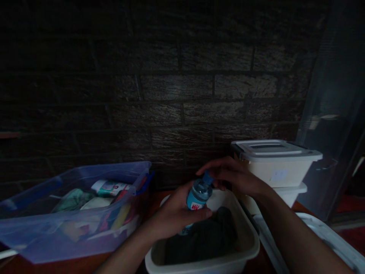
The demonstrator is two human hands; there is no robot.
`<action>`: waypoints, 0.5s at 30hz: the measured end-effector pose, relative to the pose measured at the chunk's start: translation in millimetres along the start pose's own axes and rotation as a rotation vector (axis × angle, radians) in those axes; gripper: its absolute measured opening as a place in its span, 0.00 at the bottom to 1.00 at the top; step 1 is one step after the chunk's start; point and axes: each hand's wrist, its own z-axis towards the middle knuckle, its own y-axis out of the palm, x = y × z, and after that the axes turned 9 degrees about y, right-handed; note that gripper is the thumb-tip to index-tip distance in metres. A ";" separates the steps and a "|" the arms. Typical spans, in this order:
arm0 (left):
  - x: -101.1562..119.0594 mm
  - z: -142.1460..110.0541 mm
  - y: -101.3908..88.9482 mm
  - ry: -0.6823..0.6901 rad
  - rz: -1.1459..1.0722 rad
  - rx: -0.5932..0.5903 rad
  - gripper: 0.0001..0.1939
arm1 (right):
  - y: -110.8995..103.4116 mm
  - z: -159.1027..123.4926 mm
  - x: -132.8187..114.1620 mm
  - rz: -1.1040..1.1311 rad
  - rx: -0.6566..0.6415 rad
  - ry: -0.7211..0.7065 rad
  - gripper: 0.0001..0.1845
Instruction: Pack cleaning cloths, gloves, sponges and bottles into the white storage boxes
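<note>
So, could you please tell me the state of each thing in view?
Bottle: tilted, in the left hand.
Cap: at the bottle's top, right hand at it; tightness unclear.
Purple bin: open.
White tub: open.
Dark cloth: bunched in the tub.
Upper box: closed, stacked.
White lid: lying loose at right.

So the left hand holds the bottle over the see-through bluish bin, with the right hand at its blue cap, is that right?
Not quite: the head view shows the bottle over the pale tub; the see-through bluish bin stands to the left. The left hand does hold it, with the right hand at its blue cap.
</note>
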 end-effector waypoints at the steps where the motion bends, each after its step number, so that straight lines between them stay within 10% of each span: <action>1: -1.6 -1.0 -0.5 -0.002 0.006 -0.006 0.27 | -0.5 0.0 0.3 -0.006 -0.018 -0.015 0.17; 15: -6.7 -2.8 -3.4 0.004 0.085 -0.019 0.31 | -5.8 -1.5 5.8 -0.026 -0.126 -0.079 0.19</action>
